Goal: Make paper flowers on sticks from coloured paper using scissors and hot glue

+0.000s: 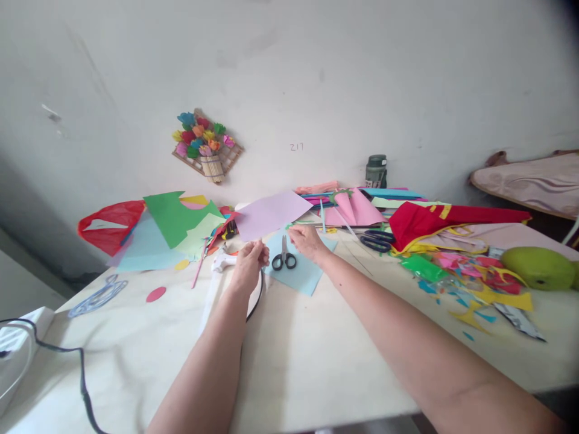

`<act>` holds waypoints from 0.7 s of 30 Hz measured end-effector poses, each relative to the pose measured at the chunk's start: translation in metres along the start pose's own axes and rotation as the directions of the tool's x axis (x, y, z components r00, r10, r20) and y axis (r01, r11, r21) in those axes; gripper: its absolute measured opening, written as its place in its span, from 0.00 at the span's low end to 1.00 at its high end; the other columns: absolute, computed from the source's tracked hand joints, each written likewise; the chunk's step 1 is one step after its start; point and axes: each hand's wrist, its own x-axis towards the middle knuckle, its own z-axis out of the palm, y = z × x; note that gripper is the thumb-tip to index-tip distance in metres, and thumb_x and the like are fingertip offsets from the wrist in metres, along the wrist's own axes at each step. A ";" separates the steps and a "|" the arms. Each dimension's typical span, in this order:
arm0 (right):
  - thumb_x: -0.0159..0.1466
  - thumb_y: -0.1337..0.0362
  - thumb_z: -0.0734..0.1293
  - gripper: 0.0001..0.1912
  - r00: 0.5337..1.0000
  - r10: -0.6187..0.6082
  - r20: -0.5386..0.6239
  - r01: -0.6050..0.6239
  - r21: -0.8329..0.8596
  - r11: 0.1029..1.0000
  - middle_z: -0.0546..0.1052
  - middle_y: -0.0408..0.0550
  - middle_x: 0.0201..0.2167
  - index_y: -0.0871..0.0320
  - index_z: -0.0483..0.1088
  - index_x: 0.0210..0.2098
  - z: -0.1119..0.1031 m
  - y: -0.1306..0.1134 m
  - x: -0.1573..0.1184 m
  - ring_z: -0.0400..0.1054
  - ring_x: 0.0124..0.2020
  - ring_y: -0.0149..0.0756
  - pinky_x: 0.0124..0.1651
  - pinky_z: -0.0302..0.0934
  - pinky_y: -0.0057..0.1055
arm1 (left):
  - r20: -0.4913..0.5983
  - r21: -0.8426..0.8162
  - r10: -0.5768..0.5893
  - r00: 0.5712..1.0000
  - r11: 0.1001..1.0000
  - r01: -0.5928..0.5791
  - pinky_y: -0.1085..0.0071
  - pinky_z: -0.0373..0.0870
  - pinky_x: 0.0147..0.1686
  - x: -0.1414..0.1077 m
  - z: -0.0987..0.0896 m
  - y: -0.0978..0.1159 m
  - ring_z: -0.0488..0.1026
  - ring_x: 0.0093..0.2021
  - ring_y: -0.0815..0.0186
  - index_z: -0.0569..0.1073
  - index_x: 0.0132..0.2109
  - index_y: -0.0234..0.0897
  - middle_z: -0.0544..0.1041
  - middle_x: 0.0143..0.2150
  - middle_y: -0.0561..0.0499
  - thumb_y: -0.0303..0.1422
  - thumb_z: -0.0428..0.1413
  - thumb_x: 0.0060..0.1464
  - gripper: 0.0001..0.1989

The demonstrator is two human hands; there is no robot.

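Observation:
My left hand (251, 260) is closed in a pinch in front of the purple sheet (274, 214), beside a white glue gun (224, 260); whatever its fingers hold is too small to make out. To the right, my right hand (307, 241) is also closed, over the far part of a light blue sheet (305, 278). A tiny green bit shows by its fingertips, but I cannot tell if it is gripped. Between both hands, black-handled scissors (284, 259) lie on the blue sheet with their tips pointing away.
Green paper (174, 217) and a red bag (111, 226) lie at the left, near a coiled cord (98, 296). Pink paper (359, 208), a bottle (376, 172), red cloth (456, 218), paper scraps and a green plush (538, 267) are at the right. A power strip (27, 337) sits lower left.

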 end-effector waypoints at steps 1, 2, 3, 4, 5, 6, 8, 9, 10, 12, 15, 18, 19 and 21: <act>0.54 0.61 0.57 0.16 1.000 -0.011 -0.029 0.010 -0.037 0.999 0.59 0.37 0.10 0.60 0.58 0.12 -0.002 0.000 0.001 0.55 0.15 0.24 0.21 0.49 0.23 | 0.021 0.018 -0.010 1.000 1.000 0.010 0.78 0.56 0.18 -0.001 0.001 0.001 0.59 0.17 0.77 0.62 0.25 0.34 0.65 0.20 0.56 0.42 0.54 0.45 0.15; 0.54 0.61 0.58 0.17 0.998 -0.014 -0.057 0.011 -0.061 0.998 0.58 0.37 0.10 0.60 0.56 0.11 -0.005 0.000 0.003 0.53 0.15 0.24 0.21 0.48 0.23 | 0.039 0.034 -0.017 0.999 0.999 0.016 0.78 0.55 0.17 -0.002 0.002 0.002 0.58 0.16 0.77 0.61 0.24 0.35 0.65 0.19 0.56 0.42 0.53 0.46 0.15; 0.54 0.59 0.58 0.18 0.997 -0.007 -0.082 0.001 -0.069 0.998 0.57 0.37 0.09 0.59 0.55 0.11 -0.007 0.000 0.004 0.53 0.15 0.24 0.21 0.47 0.23 | 0.054 0.046 -0.019 0.998 0.999 0.017 0.78 0.53 0.16 -0.003 0.003 0.004 0.56 0.15 0.77 0.59 0.22 0.35 0.63 0.17 0.57 0.43 0.52 0.46 0.17; 0.54 0.58 0.58 0.19 0.995 0.012 -0.103 -0.018 -0.062 0.998 0.57 0.37 0.09 0.59 0.55 0.11 -0.010 0.001 0.006 0.52 0.15 0.24 0.20 0.47 0.23 | 0.065 0.052 -0.018 0.998 0.999 0.014 0.78 0.51 0.15 -0.004 0.004 0.006 0.54 0.14 0.77 0.57 0.20 0.36 0.61 0.15 0.57 0.43 0.51 0.47 0.19; 0.54 0.57 0.58 0.19 0.992 0.037 -0.123 -0.042 -0.043 0.998 0.58 0.37 0.10 0.59 0.55 0.12 -0.013 0.002 0.008 0.52 0.15 0.24 0.20 0.47 0.23 | 0.074 0.053 -0.016 0.997 0.999 0.012 0.78 0.49 0.14 -0.005 0.005 0.008 0.52 0.13 0.78 0.54 0.19 0.36 0.59 0.13 0.58 0.44 0.51 0.48 0.20; 0.55 0.56 0.58 0.19 0.988 0.064 -0.137 -0.067 -0.016 0.998 0.59 0.38 0.10 0.59 0.57 0.13 -0.015 0.004 0.009 0.53 0.15 0.24 0.20 0.48 0.23 | 0.089 0.055 -0.022 0.996 0.998 0.017 0.78 0.47 0.13 -0.005 0.005 0.010 0.50 0.12 0.78 0.52 0.18 0.36 0.57 0.12 0.58 0.44 0.50 0.48 0.21; 0.55 0.55 0.58 0.18 0.983 0.121 -0.139 -0.118 0.032 0.992 0.62 0.39 0.11 0.60 0.61 0.15 -0.017 0.011 0.012 0.55 0.15 0.24 0.20 0.50 0.22 | 0.146 0.075 -0.070 0.987 0.995 0.060 0.78 0.45 0.12 -0.008 0.007 0.013 0.48 0.12 0.79 0.52 0.17 0.36 0.57 0.11 0.58 0.45 0.50 0.48 0.23; 0.55 0.55 0.58 0.17 0.980 0.153 -0.127 -0.148 0.045 0.988 0.63 0.39 0.12 0.60 0.62 0.17 -0.018 0.015 0.013 0.56 0.14 0.24 0.20 0.51 0.22 | 0.185 0.093 -0.106 0.977 0.992 0.090 0.78 0.45 0.12 -0.009 0.007 0.014 0.49 0.12 0.79 0.54 0.17 0.36 0.57 0.12 0.57 0.45 0.50 0.48 0.22; 0.55 0.55 0.58 0.16 0.977 0.183 -0.113 -0.178 0.048 0.983 0.65 0.40 0.13 0.60 0.64 0.18 -0.018 0.019 0.014 0.56 0.14 0.23 0.19 0.51 0.22 | 0.221 0.113 -0.141 0.965 0.987 0.118 0.78 0.46 0.13 -0.011 0.008 0.015 0.50 0.12 0.79 0.56 0.17 0.35 0.59 0.13 0.57 0.45 0.50 0.48 0.21; 0.55 0.56 0.59 0.15 0.970 0.225 -0.092 -0.223 0.032 0.974 0.66 0.40 0.13 0.60 0.66 0.20 -0.018 0.027 0.015 0.55 0.12 0.22 0.17 0.51 0.21 | 0.282 0.144 -0.199 0.939 0.976 0.164 0.78 0.51 0.15 -0.014 0.010 0.016 0.54 0.13 0.78 0.61 0.20 0.34 0.62 0.15 0.56 0.44 0.51 0.48 0.19; 0.55 0.57 0.60 0.14 0.962 0.248 -0.112 -0.250 0.002 0.968 0.68 0.41 0.14 0.61 0.67 0.21 -0.020 0.035 0.017 0.56 0.11 0.22 0.17 0.52 0.20 | 0.378 0.163 -0.274 0.884 0.960 0.228 0.77 0.59 0.19 -0.019 0.012 0.018 0.61 0.17 0.75 0.65 0.24 0.33 0.67 0.21 0.52 0.44 0.51 0.47 0.17; 0.55 0.58 0.59 0.14 0.948 0.274 -0.165 -0.274 0.020 0.961 0.68 0.41 0.14 0.61 0.67 0.21 -0.026 0.039 0.018 0.56 0.11 0.22 0.16 0.51 0.20 | 0.504 0.251 -0.392 0.770 0.919 0.303 0.73 0.64 0.22 -0.025 0.017 0.021 0.66 0.20 0.72 0.67 0.27 0.33 0.70 0.24 0.49 0.44 0.53 0.46 0.16; 0.54 0.58 0.59 0.14 0.941 0.287 -0.180 -0.284 0.043 0.958 0.68 0.41 0.14 0.61 0.67 0.21 -0.028 0.039 0.019 0.55 0.11 0.22 0.15 0.50 0.20 | 0.539 0.309 -0.438 0.719 0.897 0.315 0.73 0.64 0.22 -0.027 0.020 0.022 0.66 0.20 0.71 0.67 0.27 0.33 0.71 0.23 0.49 0.43 0.54 0.45 0.15; 0.54 0.59 0.60 0.12 0.928 0.311 -0.204 -0.293 0.113 0.949 0.67 0.40 0.13 0.61 0.66 0.21 -0.034 0.039 0.019 0.55 0.11 0.22 0.14 0.49 0.20 | 0.590 0.448 -0.530 0.609 0.843 0.299 0.72 0.64 0.20 -0.032 0.027 0.026 0.66 0.18 0.70 0.68 0.25 0.33 0.71 0.21 0.48 0.43 0.54 0.45 0.15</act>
